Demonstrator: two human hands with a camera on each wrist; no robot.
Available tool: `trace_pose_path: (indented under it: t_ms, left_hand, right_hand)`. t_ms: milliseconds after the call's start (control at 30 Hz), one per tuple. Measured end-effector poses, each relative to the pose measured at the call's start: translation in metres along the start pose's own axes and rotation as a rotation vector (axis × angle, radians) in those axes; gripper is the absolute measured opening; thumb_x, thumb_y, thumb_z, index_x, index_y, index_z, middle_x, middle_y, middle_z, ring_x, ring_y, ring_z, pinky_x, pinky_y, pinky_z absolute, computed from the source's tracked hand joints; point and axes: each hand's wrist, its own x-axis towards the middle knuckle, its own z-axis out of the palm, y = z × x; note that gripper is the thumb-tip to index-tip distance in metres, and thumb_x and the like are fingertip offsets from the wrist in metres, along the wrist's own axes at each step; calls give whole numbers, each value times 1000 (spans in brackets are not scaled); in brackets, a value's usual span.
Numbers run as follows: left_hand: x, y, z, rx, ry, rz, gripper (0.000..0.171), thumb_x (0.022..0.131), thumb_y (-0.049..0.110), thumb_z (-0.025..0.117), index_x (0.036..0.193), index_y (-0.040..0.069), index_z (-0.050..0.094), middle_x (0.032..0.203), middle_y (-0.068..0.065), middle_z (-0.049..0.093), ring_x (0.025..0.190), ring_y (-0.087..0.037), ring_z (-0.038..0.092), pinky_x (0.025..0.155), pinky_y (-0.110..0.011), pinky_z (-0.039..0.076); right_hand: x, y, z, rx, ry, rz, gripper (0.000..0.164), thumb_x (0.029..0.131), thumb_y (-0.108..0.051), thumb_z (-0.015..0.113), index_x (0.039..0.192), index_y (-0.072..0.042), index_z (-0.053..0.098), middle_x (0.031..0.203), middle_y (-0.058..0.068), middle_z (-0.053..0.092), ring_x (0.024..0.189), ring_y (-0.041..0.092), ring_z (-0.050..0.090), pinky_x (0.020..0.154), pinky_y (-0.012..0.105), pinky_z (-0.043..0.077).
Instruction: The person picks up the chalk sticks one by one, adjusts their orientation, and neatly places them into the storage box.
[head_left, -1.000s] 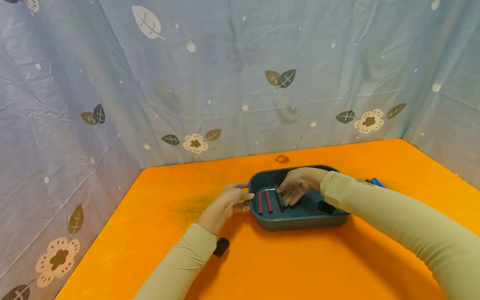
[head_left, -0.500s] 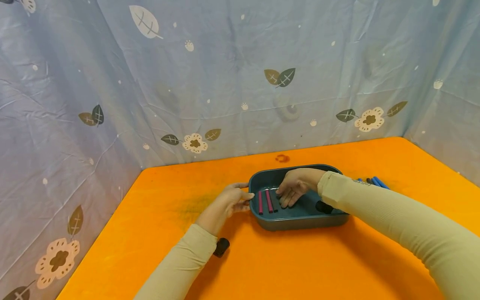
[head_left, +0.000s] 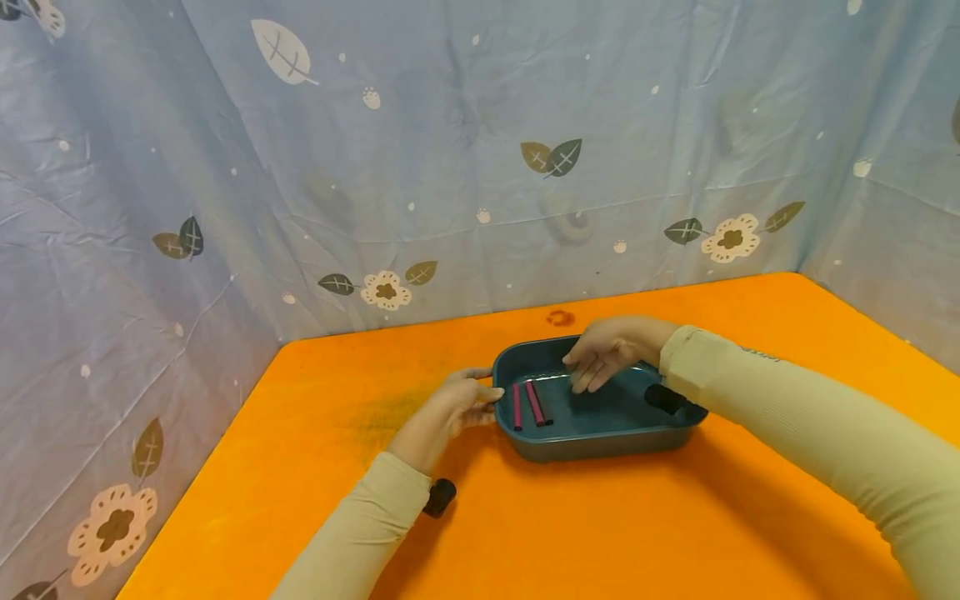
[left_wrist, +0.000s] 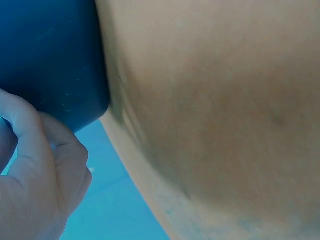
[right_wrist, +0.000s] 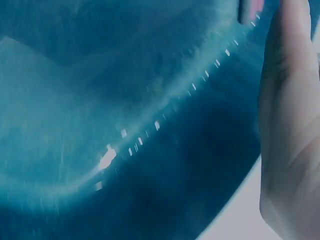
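Observation:
A dark blue-grey rectangular tray (head_left: pixel 592 442) with rounded corners stands on the orange table. My left hand (head_left: pixel 457 404) grips its left end, thumb at the rim and fingers against the outer wall. In the tray's left part lie two pink sticks, a left one (head_left: pixel 517 408) and a right one (head_left: pixel 536 405), both dark at the near end. A dark stick (head_left: pixel 549 422) lies close against the right one, mostly hard to make out. Above the tray's middle, my right hand (head_left: pixel 606 350) hangs with relaxed fingers and holds nothing that I can see.
The orange table (head_left: pixel 570 533) meets a patterned curtain (head_left: pixel 450 167) behind and at both sides. Black wrist cameras sit under the left wrist (head_left: pixel 441 497) and the right wrist (head_left: pixel 663 398). My right sleeve (head_left: pixel 780 417) crosses the table's right part.
My right hand let go of the dark stick beside the right pink one, then rose and moved right. Blue sticks at right are now behind the sleeve. My left hand stayed at the tray.

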Motion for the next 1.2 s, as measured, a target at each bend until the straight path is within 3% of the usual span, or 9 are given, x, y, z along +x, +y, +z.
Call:
trace_pose_path:
  t_ms: [100, 167, 333, 567, 633, 900, 1200]
  left_hand:
    - [-1, 1, 0, 2, -2, 7, 54, 94, -4, 59, 145, 2, 42, 79, -11, 52, 60, -16, 45, 50, -21, 47]
    - [-1, 1, 0, 1, -3, 7, 54, 94, -4, 58, 145, 2, 42, 82, -12, 53, 60, -17, 46, 50, -22, 46]
    - [0, -1, 0, -14, -4, -3, 53, 95, -4, 58, 145, 1, 41, 88, -14, 54, 61, -17, 47, 50, -22, 46]
    - [0, 0, 0, -38, 1, -5, 53, 94, -5, 57, 144, 0, 41, 84, -12, 50, 61, -17, 43, 50, -22, 45]
    - [0, 0, 0, -34, 1, -2, 53, 94, -5, 58, 144, 0, 41, 83, -12, 51, 60, -17, 44, 50, -21, 45]
    - [0, -1, 0, -14, 2, 2, 53, 95, -5, 58, 145, 0, 41, 83, -11, 51, 62, -17, 44, 51, -22, 46]
    - [1, -1, 0, -18, 11, -1, 53, 94, -4, 59, 144, 1, 42, 83, -11, 52, 63, -17, 46, 53, -22, 48]
  right_hand:
    - [-12, -4, -8, -8, -7, -28, 50, 103, -11, 45, 139, 21, 31, 96, 15, 67, 81, 18, 69, 80, 31, 56]
    - [-20, -7, -13, -23, -21, -55, 52, 104, -12, 43, 141, 21, 27, 109, 24, 65, 85, 18, 68, 83, 32, 55]
    - [-36, -9, -28, -30, -33, -100, 55, 105, -14, 39, 143, 20, 19, 134, 35, 47, 92, 18, 67, 88, 33, 53]
    - [-53, -10, -43, -20, -16, -98, 58, 106, -16, 39, 145, 20, 15, 137, 35, 44, 94, 18, 67, 90, 33, 52]
    - [-58, -8, -47, -17, -3, -103, 59, 105, -16, 39, 145, 19, 14, 131, 34, 50, 93, 18, 67, 89, 32, 53]
    - [-75, 6, -63, 26, 28, -112, 56, 105, -16, 39, 145, 18, 17, 110, 14, 65, 89, 16, 68, 86, 32, 54]
    - [-90, 28, -80, 100, 81, -114, 38, 105, -15, 42, 133, 9, 44, 105, 13, 66, 91, 19, 68, 88, 35, 53]
